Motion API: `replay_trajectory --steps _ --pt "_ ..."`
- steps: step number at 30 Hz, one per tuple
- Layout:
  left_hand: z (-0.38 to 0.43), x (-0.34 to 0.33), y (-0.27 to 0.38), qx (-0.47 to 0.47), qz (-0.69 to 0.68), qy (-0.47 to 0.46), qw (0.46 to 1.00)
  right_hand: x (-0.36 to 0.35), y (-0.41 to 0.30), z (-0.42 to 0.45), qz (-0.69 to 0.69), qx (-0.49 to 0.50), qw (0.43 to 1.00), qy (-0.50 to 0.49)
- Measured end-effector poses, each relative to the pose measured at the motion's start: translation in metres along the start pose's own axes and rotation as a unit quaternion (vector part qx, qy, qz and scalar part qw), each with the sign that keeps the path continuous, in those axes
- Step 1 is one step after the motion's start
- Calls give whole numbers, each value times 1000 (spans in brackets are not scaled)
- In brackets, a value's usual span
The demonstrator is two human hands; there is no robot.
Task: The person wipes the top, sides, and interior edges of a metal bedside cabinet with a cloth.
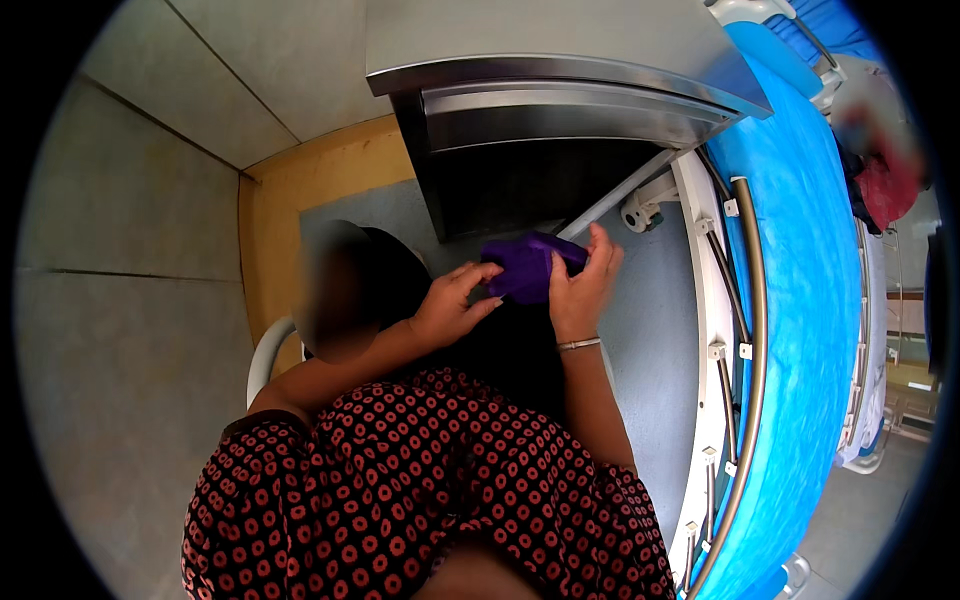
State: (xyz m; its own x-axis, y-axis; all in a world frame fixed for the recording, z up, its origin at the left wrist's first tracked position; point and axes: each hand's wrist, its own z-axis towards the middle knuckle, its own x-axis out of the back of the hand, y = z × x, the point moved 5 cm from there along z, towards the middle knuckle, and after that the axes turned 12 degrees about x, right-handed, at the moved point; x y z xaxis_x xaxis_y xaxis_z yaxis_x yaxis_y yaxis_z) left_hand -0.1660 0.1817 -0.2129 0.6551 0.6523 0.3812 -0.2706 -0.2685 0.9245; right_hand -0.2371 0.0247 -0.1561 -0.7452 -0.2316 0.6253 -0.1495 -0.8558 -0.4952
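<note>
A crumpled piece of dark purple fabric (521,266) is held up between my hands, above my lap. My left hand (457,300) pinches its left edge between thumb and fingers. At the other end, my right hand (589,277) grips the fabric, thumb in front and fingers behind; a metal bracelet circles that wrist. Just what the purple item is cannot be told. Black cloth covers my lap below it.
A metal-edged cabinet or table (555,75) stands ahead. On the right is a railed bed with a blue cover (795,300), its caster wheel (641,214) near the cabinet. A tiled wall (135,375) rises at left. A blurred person (889,172) is at far right.
</note>
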Motion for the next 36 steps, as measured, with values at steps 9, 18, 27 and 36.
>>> replay_trajectory --steps 9,18,27,36 --pt "-3 -6 -15 37 -67 78 994 -8 -49 -12 28 195 969 -147" --pt "-4 -19 -24 73 -84 30 993 -14 34 19 -48 93 993 -55" --pt "-4 -16 -11 -9 -29 23 999 -26 149 123 -158 0 986 -57" --pt "-1 -17 -15 -57 6 36 998 -23 71 63 -104 82 986 -98"
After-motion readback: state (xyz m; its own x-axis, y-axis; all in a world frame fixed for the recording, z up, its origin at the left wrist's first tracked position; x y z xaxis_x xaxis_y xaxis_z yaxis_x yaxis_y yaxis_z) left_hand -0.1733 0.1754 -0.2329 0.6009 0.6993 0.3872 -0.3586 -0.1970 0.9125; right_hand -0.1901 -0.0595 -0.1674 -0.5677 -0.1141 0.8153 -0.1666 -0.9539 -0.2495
